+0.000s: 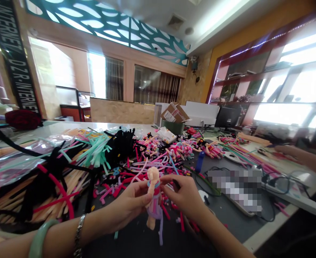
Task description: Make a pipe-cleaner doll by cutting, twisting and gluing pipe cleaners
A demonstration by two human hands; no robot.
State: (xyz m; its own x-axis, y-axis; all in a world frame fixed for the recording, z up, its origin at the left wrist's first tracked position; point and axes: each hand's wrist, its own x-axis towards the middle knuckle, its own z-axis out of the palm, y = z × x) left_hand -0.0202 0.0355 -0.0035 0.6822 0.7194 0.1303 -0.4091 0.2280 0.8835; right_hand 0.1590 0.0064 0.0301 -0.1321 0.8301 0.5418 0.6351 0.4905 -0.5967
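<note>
A small pipe-cleaner doll with a peach head, a blue collar and a pink and lilac body stands upright between my hands above the dark table. My left hand grips the doll's body from the left, fingers curled round it. My right hand pinches it near the neck from the right. A jade bangle and a metal bracelet sit on my left wrist.
Heaps of pipe cleaners cover the table: black and mint ones at centre, tan and red ones at left, pink finished pieces behind. A power strip with cables lies at right. Another person's arm rests at far right.
</note>
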